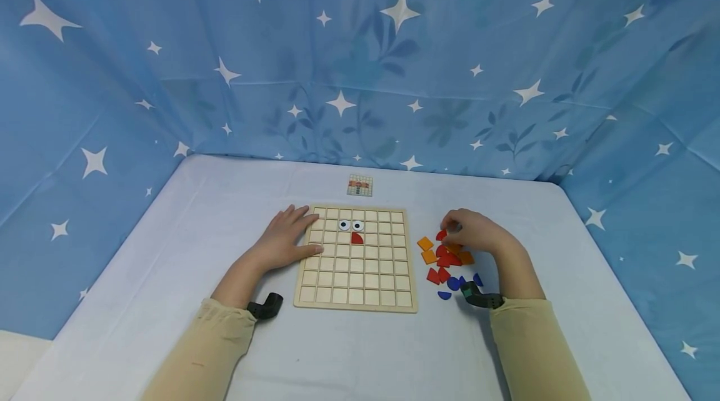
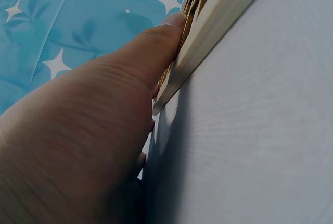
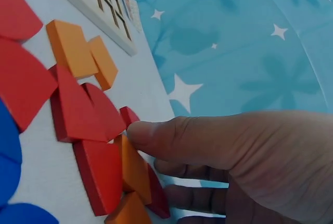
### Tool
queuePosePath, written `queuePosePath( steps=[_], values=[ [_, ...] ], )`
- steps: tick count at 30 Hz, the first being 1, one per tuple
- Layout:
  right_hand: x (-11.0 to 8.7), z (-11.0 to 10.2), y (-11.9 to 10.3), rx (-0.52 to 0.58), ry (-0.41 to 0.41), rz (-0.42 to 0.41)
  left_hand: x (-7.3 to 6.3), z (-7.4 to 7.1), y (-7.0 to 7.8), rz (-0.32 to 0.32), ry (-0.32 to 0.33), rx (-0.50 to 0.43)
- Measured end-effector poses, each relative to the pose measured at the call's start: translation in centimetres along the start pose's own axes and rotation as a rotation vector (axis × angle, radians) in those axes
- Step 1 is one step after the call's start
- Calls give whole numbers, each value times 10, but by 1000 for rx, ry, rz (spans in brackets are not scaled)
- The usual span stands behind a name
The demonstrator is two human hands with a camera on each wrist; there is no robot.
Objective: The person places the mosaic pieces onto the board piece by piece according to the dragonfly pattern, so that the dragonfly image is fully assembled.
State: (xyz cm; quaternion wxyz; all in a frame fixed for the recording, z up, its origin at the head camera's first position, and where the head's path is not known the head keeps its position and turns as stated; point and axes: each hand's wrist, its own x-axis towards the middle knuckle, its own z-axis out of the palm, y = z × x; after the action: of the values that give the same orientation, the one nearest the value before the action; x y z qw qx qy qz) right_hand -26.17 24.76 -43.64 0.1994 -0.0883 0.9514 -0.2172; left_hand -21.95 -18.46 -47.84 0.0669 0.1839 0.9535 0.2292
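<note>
A square wooden grid board lies on the table, bearing two round eye pieces and one red quarter-circle piece. My left hand rests along the board's left edge, fingers spread and thumb over the rim; the left wrist view shows the thumb against that edge. Over the pile right of the board is my right hand. In the right wrist view its thumb tip meets a red piece beside an orange square. The other fingers hang loosely bent; nothing is visibly lifted.
Loose orange squares, red pieces and blue round and half-round pieces lie right of the board. A small pattern card lies behind it. A star-printed blue curtain hangs around the white table.
</note>
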Motion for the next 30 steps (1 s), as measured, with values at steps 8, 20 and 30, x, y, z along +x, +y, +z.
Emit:
queuePosePath(
  steps=[8, 20, 30],
  values=[
    [1, 1, 2, 3, 17, -13, 0, -1, 0, 10, 3, -4],
    [2, 6, -32, -31, 65, -162, 0, 1, -1, 21, 13, -2],
    [12, 26, -90, -13, 62, -303, 0, 0, -1, 16, 14, -3]
  ],
)
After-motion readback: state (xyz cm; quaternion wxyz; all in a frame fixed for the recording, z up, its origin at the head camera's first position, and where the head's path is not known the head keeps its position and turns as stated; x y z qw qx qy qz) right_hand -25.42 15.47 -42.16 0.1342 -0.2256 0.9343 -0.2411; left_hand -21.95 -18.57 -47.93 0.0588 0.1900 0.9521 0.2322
